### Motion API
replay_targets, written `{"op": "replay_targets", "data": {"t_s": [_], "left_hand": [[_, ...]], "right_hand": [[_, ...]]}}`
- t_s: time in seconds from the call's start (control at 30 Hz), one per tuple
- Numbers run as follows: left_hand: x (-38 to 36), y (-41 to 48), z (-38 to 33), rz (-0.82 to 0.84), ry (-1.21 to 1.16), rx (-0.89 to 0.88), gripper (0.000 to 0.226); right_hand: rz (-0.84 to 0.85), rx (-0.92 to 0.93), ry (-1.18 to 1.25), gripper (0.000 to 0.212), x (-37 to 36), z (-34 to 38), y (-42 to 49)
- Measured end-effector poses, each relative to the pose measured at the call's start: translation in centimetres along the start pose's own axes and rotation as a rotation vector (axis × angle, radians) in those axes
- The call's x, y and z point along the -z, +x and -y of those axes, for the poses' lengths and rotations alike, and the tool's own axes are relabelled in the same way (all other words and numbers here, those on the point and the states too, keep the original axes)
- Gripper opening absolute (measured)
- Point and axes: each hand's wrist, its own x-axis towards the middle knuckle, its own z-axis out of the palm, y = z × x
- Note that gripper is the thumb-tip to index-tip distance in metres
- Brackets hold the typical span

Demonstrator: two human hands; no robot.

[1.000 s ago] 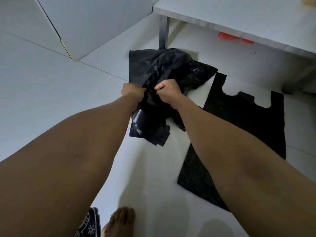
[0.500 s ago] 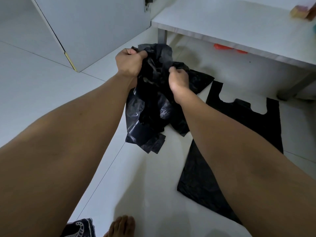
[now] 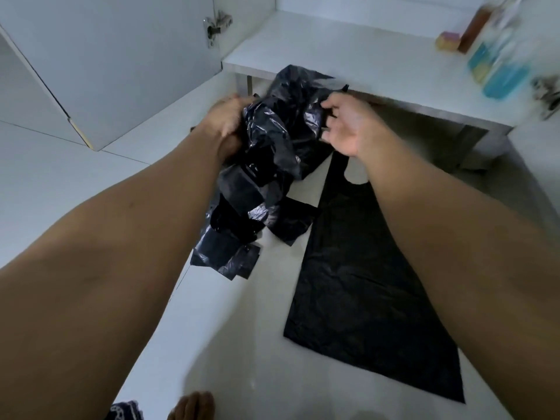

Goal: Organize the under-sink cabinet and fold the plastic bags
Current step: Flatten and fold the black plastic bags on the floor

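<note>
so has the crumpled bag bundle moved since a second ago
Yes. The crumpled bag bundle has been lifted up toward the cabinet. Its top now overlaps the shelf edge, which it sat clearly below before.

White floor (image 3: 242,344), flat black bag (image 3: 363,283) spread

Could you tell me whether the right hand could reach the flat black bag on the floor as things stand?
Probably yes: the flat black bag lies uncovered just beneath the right hand, nothing between them.

One crumpled bag bundle (image 3: 272,165), one flat bag (image 3: 357,283), left hand (image 3: 225,122), right hand (image 3: 348,128).
</note>
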Motion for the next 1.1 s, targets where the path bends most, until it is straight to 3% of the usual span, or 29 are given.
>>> {"op": "replay_targets", "data": {"t_s": [0.07, 0.13, 0.17, 0.2, 0.3, 0.33, 0.4, 0.47, 0.5, 0.57, 0.67, 0.73, 0.77, 0.83, 0.93, 1.03, 1.1], "left_hand": [[-1.6, -0.4, 0.1, 0.022, -0.146, 0.022, 0.013], [-2.8, -1.4, 0.4, 0.111, -0.184, 0.07, 0.003], [-3.2, -1.5, 0.7, 0.153, -0.188, 0.099, 0.009], [-3.5, -1.8, 0.9, 0.183, -0.191, 0.128, 0.02], [-5.1, -2.3, 2.2, 0.251, -0.31, 0.336, 0.101], [-6.0, -2.7, 2.9, 0.27, -0.296, 0.408, 0.111], [-7.8, -3.3, 4.6, 0.37, -0.14, 0.507, 0.098], [-9.5, -3.4, 6.3, 0.481, -0.006, 0.546, 0.045], [-10.4, -3.5, 7.1, 0.511, 0.035, 0.559, 0.026], [-12.0, -3.4, 8.7, 0.521, 0.116, 0.56, 0.021], [-14.0, -4.4, 12.0, 0.576, 0.4, 0.611, 0.047], [-14.6, -5.8, 14.8, 0.695, 0.586, 0.695, 0.059], [-14.8, -6.2, 16.1, 0.733, 0.6, 0.713, 0.054], [-14.9, -6.4, 18.1, 0.703, 0.572, 0.699, 0.038], [-15.0, -5.8, 18.9, 0.677, 0.487, 0.708, 0.031], [-15.6, -5.7, 18.3, 0.571, 0.452, 0.614, 0.023], [-16.0, -5.2, 17.9, 0.32, 0.563, 0.356, 0.013]], "right_hand": [[-0.056, 0.073, 0.092, 0.031, 2.8, 2.1, -1.2], [-0.093, 0.142, 0.18, 0.04, 5.9, 4.0, -2.8], [-0.101, 0.165, 0.207, 0.045, 7.3, 4.7, -3.9], [-0.098, 0.182, 0.218, 0.049, 8.7, 5.3, -5.1], [-0.012, 0.196, 0.185, 0.052, 12.4, 6.2, -8.3], [0.016, 0.184, 0.194, 0.052, 13.4, 6.3, -9.0], [0.036, 0.147, 0.235, 0.054, 15.2, 6.2, -10.2], [0.064, 0.093, 0.236, 0.063, 16.7, 5.8, -11.1], [0.068, 0.056, 0.206, 0.08, 17.3, 5.7, -11.5], [0.06, 0.0, 0.079, 0.104, 18.6, 5.3, -11.8], [0.077, -0.151, -0.242, 0.108, 19.3, 2.9, -12.6], [0.075, -0.315, -0.464, 0.092, 19.4, -0.4, -13.1], [0.062, -0.356, -0.524, 0.078, 19.6, -2.1, -13.2], [-0.009, -0.359, -0.498, 0.046, 20.0, -4.7, -13.0], [-0.14, -0.337, -0.39, 0.014, 20.8, -6.4, -12.7], [-0.17, -0.355, -0.355, 0.011, 21.4, -6.0, -12.3], [-0.194, -0.294, -0.266, 0.018, 21.5, -4.4, -12.2]]}}
